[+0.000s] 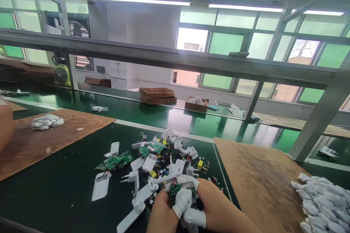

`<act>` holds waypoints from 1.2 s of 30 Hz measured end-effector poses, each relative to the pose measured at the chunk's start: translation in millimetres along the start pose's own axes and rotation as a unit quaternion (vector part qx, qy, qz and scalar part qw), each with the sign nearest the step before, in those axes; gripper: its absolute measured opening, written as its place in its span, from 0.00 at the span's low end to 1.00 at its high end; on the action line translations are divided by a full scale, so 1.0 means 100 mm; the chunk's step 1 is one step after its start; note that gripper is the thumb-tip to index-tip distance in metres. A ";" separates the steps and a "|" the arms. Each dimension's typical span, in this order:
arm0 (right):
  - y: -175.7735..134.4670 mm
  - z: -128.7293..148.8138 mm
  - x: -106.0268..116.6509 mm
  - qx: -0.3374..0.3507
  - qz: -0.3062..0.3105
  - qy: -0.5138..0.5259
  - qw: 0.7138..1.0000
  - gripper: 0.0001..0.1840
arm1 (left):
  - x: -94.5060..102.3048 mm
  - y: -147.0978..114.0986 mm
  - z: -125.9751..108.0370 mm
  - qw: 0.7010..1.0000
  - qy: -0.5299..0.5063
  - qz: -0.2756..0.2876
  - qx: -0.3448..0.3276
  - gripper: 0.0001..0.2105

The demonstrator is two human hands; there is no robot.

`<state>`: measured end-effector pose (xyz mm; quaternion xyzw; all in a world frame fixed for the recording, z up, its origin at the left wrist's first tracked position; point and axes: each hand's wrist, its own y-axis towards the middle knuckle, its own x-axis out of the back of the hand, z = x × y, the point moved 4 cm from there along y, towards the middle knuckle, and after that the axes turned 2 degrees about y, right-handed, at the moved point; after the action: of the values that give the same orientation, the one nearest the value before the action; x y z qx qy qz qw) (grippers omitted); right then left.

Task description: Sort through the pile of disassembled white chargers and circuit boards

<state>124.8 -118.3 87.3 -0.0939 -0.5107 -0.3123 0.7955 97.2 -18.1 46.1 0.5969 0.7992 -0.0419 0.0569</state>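
Note:
Close to the front of the dark green work surface, my left hand [165, 209] and my right hand [209, 202] meet around a small green circuit board [174, 190]. White covers sit on several of my fingertips. Both hands are closed on the board, which my fingers partly hide. A white plastic plug housing piece [164, 179] lies against its far side; whether it is joined to the board I cannot tell. Just beyond my hands spreads a pile of white plug housings [150, 162] and circuit boards [156, 147], some with yellow parts and thin wires.
Brown boards [246, 160] [82, 120] flank the pile; small white pieces are heaped on the right one [325, 204] and the left one [47, 121]. Another person's arm [5, 127] shows at the left edge. Behind runs a green belt [131, 105] under a metal frame [153, 52].

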 end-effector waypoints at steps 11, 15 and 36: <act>0.00 -0.11 0.10 0.018 -0.051 0.057 0.997 0.12 | -0.20 0.15 0.06 0.996 -0.077 0.010 0.042 0.31; 0.00 -0.14 0.14 0.002 -0.057 0.062 0.996 0.14 | -0.24 0.17 0.07 0.988 -0.149 0.000 0.050 0.32; 0.06 -0.06 0.14 0.048 -0.080 0.051 0.994 0.23 | -0.09 0.17 0.18 0.991 -0.116 -0.069 0.019 0.25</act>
<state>136.3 -121.8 97.5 0.0016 -0.4894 -0.3546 0.7967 116.9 -24.2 29.3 0.5326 0.8253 -0.1304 0.1350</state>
